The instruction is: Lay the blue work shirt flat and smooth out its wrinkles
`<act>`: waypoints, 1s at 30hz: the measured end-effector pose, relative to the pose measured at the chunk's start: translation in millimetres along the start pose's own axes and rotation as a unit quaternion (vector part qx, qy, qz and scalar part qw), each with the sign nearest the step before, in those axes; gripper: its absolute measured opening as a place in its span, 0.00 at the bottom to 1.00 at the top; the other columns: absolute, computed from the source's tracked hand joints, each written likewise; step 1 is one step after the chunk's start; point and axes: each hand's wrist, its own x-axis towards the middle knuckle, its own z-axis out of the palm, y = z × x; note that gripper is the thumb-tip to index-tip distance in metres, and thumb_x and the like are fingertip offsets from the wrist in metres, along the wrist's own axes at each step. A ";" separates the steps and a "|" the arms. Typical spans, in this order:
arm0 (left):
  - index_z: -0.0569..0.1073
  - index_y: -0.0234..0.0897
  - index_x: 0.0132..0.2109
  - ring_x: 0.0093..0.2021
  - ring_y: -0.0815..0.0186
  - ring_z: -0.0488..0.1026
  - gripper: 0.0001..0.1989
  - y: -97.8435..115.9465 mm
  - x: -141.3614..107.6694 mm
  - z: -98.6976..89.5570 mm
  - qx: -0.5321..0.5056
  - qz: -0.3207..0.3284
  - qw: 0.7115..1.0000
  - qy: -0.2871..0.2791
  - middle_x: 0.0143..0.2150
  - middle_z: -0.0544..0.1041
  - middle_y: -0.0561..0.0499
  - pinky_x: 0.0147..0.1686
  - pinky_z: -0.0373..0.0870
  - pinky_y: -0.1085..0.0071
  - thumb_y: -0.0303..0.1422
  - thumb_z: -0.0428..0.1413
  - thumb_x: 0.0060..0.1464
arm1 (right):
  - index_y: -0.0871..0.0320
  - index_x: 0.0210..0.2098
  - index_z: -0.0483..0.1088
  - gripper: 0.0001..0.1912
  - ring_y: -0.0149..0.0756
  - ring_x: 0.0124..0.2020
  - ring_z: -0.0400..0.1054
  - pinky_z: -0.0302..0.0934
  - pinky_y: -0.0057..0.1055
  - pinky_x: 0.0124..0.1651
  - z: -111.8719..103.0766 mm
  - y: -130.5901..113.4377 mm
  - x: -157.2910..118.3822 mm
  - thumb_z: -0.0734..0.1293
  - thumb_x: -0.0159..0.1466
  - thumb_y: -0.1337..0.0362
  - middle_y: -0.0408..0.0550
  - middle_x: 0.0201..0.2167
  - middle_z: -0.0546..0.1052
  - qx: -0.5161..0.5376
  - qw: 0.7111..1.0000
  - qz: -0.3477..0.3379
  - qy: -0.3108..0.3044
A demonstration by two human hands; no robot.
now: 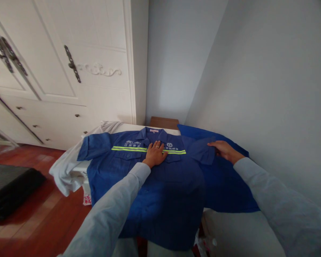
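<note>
A dark blue short-sleeved work shirt (pixel 149 185) lies spread face up, its collar away from me and its lower part hanging over the near edge. A yellow-green reflective stripe (pixel 128 149) crosses its chest below white printed lettering. My left hand (pixel 155 153), with a ring on one finger, lies flat on the middle of the chest with fingers spread. At the right, my right hand (pixel 223 149) pinches the cuff of the shirt's right-side sleeve (pixel 203 148). A brighter blue cloth (pixel 230 185) lies beneath that sleeve.
White cloth (pixel 66 171) drapes off the left end of the white surface. A white wardrobe (pixel 101 96) with dark handles stands behind at left. Grey walls (pixel 270 89) close in the right and back. A brown wooden piece (pixel 164 122) sits behind the collar. A black case (pixel 13 189) rests on the red-brown floor.
</note>
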 end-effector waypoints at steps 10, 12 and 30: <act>0.60 0.35 0.69 0.73 0.53 0.50 0.38 -0.4 -1.1 1.3 -0.016 0.004 1.000 0.010 0.72 0.55 0.40 0.72 0.48 0.49 0.54 0.38 0.61 | 0.63 0.41 0.69 0.07 0.32 0.26 0.70 0.62 0.23 0.25 22.1 -26.0 -13.6 0.65 0.62 0.70 0.52 0.34 0.76 -0.271 0.959 -0.060 0.049; 0.60 0.35 0.69 0.73 0.53 0.50 0.38 -0.3 -1.7 0.8 -0.018 0.004 1.000 0.011 0.72 0.55 0.39 0.72 0.48 0.49 0.54 0.38 0.61 | 0.63 0.41 0.70 0.07 0.30 0.23 0.68 0.59 0.22 0.24 23.7 -27.6 -17.1 0.65 0.63 0.68 0.51 0.30 0.75 -0.339 0.936 -0.079 0.058; 0.61 0.34 0.69 0.73 0.53 0.50 0.38 1.2 -1.2 -2.3 -0.025 0.002 1.000 0.007 0.72 0.55 0.40 0.72 0.48 0.49 0.54 0.39 0.61 | 0.58 0.54 0.69 0.18 0.40 0.41 0.72 0.59 0.27 0.40 52.8 -24.1 -57.1 0.63 0.68 0.59 0.52 0.40 0.77 -0.476 0.834 -0.262 0.097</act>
